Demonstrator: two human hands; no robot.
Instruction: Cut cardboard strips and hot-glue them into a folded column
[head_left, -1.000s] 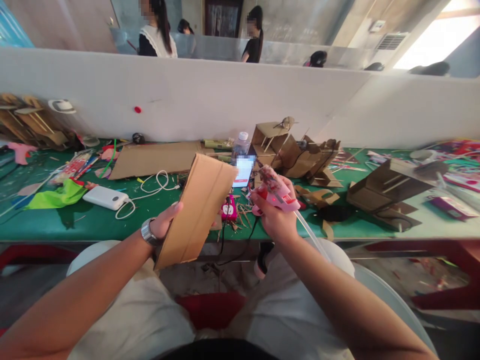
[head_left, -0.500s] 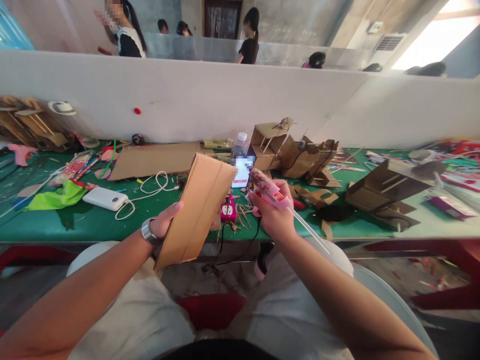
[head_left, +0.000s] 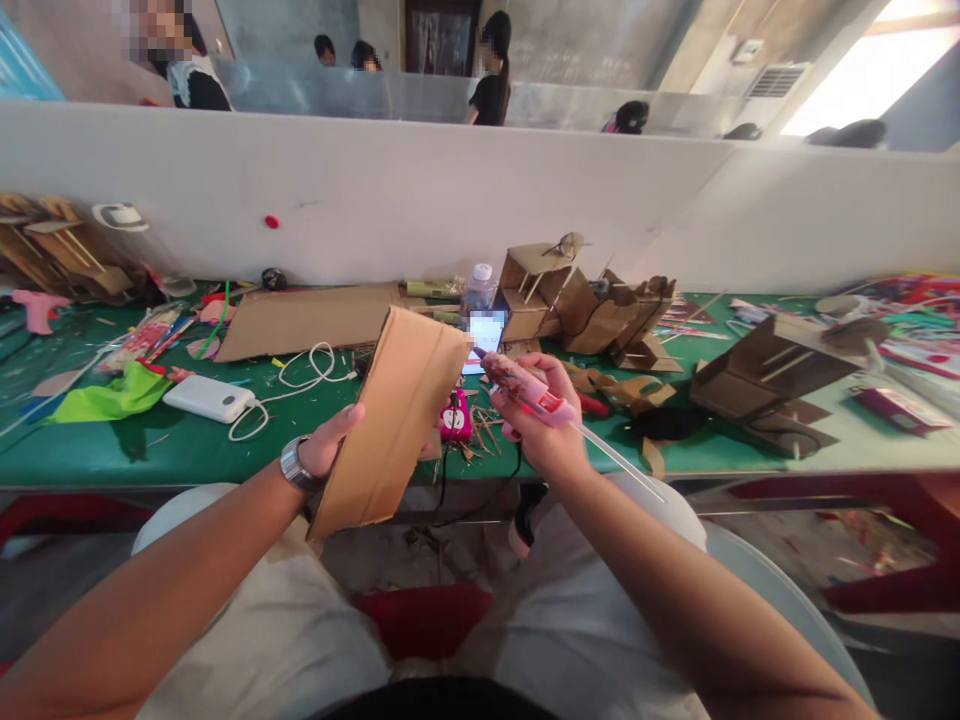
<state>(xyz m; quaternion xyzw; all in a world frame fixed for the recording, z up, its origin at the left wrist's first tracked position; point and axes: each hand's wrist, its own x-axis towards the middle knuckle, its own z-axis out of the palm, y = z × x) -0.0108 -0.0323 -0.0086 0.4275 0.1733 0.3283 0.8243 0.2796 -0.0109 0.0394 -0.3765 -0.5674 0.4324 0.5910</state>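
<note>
My left hand (head_left: 334,442) grips a folded cardboard piece (head_left: 397,420) from its left side, thumb on the near face and other fingers mostly hidden behind. The cardboard is tilted above the table's front edge. My right hand (head_left: 544,420) is wrapped round a pink hot glue gun (head_left: 525,388). A clear glue stick (head_left: 619,462) sticks out of the gun's rear. The nozzle points left, near the cardboard's upper right edge; I cannot tell whether it touches. Behind the nozzle stands a lit phone (head_left: 486,335).
On the green table (head_left: 247,450) lie a white power bank (head_left: 210,398), a flat cardboard sheet (head_left: 307,320) and a pink socket block (head_left: 455,415). A bottle (head_left: 480,290) and cardboard models (head_left: 780,380) stand farther back and right. People are beyond the white partition (head_left: 420,200).
My right hand has brought the glue gun a little left, closer to the cardboard's upper edge. The cardboard stays nearly still. A person behind the partition has moved left.
</note>
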